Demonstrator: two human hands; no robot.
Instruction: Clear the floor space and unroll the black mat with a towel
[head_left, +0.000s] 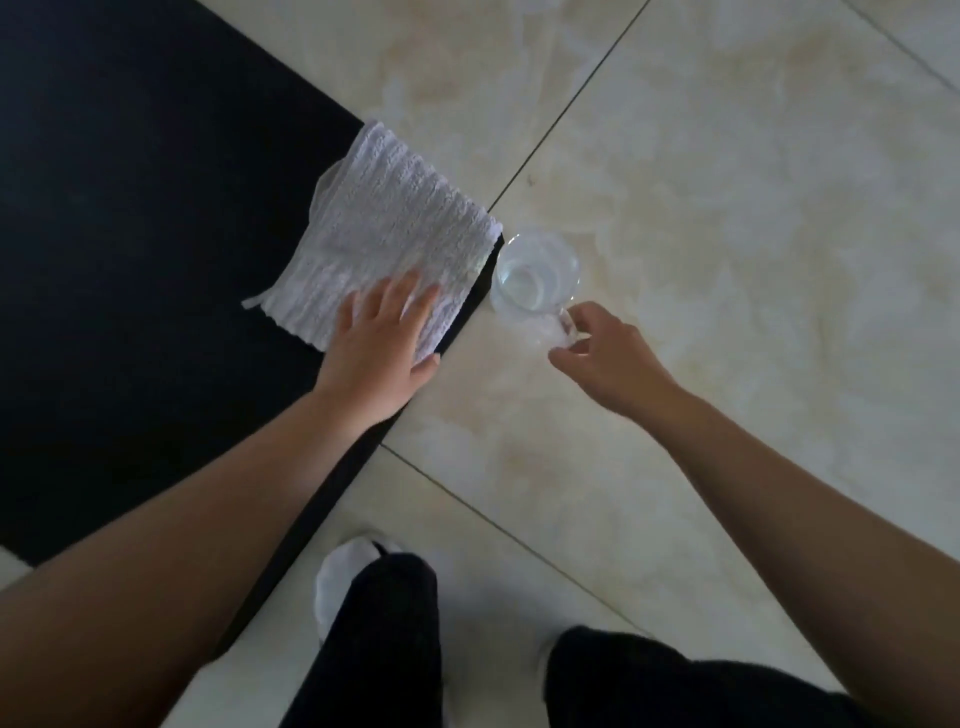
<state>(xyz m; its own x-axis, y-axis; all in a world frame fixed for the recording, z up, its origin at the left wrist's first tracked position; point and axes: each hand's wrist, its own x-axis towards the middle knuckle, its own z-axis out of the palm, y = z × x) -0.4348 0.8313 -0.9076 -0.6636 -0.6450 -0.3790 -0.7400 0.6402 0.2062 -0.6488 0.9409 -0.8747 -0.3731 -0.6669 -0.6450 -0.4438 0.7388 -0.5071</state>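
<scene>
My left hand (382, 332) lies flat on the white towel (395, 234) atop the black mat (130, 208) — my right hand (605, 351) pinches the glass mug (535, 275) by its handle, on the floor (727, 208).

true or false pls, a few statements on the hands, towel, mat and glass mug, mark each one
1. The left hand lies flat on the white towel. True.
2. The white towel lies on bare tile, clear of the black mat. False: it lies on the black mat, at its edge.
3. The glass mug stands on the black mat. False: it stands upright on the floor tiles, just beside the mat's edge.
4. The right hand pinches the glass mug's handle. True.
5. The black mat is rolled up. False: the part in view lies flat.
</scene>
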